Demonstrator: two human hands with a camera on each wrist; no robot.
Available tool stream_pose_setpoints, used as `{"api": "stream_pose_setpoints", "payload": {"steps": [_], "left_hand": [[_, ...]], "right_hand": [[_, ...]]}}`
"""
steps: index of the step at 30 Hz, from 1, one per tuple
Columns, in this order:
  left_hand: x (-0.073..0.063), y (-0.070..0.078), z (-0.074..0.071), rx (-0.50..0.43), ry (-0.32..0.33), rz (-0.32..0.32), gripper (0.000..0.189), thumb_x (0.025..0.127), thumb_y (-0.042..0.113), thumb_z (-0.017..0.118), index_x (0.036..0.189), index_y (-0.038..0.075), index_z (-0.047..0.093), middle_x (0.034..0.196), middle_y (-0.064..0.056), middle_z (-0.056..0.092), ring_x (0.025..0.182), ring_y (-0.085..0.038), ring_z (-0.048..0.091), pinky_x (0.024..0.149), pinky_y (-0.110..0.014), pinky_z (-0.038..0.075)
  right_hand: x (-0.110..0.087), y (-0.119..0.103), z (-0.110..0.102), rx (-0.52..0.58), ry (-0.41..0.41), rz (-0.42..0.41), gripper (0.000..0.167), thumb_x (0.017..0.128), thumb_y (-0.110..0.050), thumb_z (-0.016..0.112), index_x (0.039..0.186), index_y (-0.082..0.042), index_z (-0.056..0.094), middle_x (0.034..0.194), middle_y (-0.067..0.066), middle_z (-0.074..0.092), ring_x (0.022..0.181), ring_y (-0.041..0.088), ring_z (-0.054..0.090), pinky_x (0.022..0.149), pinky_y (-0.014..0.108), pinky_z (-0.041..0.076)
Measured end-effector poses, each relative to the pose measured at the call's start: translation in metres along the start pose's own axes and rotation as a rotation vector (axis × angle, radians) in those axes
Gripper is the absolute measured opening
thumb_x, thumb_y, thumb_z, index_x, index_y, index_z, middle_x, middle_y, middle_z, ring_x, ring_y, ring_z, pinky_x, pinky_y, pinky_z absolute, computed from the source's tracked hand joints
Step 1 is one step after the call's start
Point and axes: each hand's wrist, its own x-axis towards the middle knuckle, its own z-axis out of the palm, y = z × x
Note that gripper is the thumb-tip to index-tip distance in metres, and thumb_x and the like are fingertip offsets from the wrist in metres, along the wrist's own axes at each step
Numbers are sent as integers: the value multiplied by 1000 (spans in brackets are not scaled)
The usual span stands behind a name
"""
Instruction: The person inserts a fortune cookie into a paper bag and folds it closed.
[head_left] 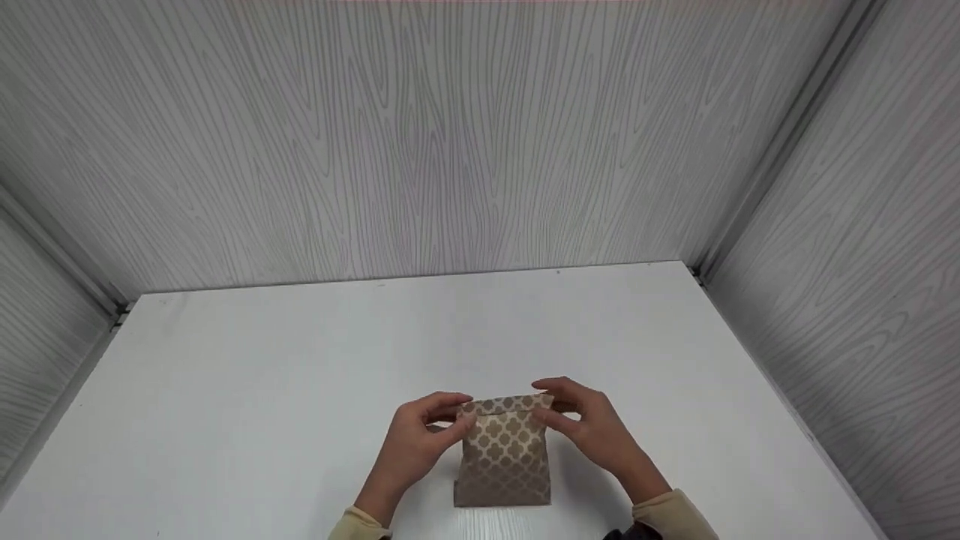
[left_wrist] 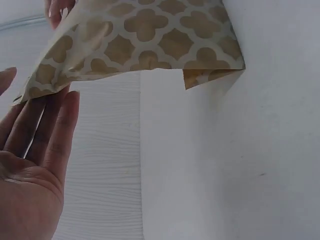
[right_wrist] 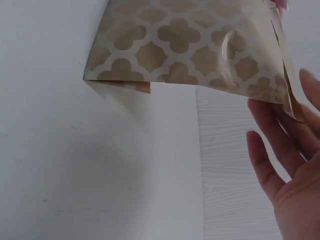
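Note:
A small brown paper bag (head_left: 504, 457) with a pale quatrefoil pattern stands upright on the white table. Its top edge is folded over into a narrow flap (head_left: 501, 406). My left hand (head_left: 420, 431) holds the upper left corner, its thumb on the front. At the upper right corner, my right hand (head_left: 592, 424) grips the bag the same way, with one finger raised above the edge. Both wrist views show the bag's side (left_wrist: 145, 30) close up, with fingers (right_wrist: 280, 135) at the folded top. The bag's contents are hidden.
The white table (head_left: 262, 390) spreads around the bag. Wood-grain panels stand behind it (head_left: 420, 150) and along the right side (head_left: 862, 262) and left side (head_left: 45, 360). Light sleeve cuffs (head_left: 671, 514) show at the wrists.

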Motion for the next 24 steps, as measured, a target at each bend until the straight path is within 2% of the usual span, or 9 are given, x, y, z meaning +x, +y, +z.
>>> {"api": "stream_pose_setpoints", "payload": {"steps": [2,5,10,14,18,24], "left_hand": [[0,-5,-1,-32,2,-31,34,92,20,71,121,2,67,103,-7,70,96,-21,66,78,-30,57],[1,-14,-2,-105,12,-71,35,93,13,68,123,-3,63,102,-12,70,96,-25,67,79,-32,57],[6,-25,-4,-191,43,-118,35,93,7,67,124,-10,59,102,-17,69,94,-28,68,79,-34,58],[19,-30,-2,-197,111,-149,33,92,6,68,120,-10,60,98,-16,69,92,-27,68,79,-35,58],[35,-38,1,-195,177,-216,30,91,7,69,115,-9,61,96,-14,70,89,-24,68,79,-36,58],[50,-51,3,-186,223,-319,30,90,6,69,114,-9,61,95,-12,69,86,-21,67,77,-35,58]], "right_hand": [[1,6,2,47,3,49,45,97,-26,65,137,-9,54,112,5,66,103,23,64,89,44,51],[4,16,5,129,2,111,51,98,-24,64,140,-1,48,106,8,67,98,25,65,87,42,52],[11,27,7,248,24,182,40,97,-16,64,129,5,54,103,13,68,96,30,66,85,43,55],[22,33,9,300,78,234,31,96,-11,64,121,7,60,102,15,67,96,31,67,85,43,56],[37,38,12,339,139,314,29,96,-10,63,118,8,62,102,15,68,95,29,67,84,42,56],[49,43,17,353,167,400,28,97,-10,60,117,11,61,100,14,70,93,28,68,82,40,56]]}}
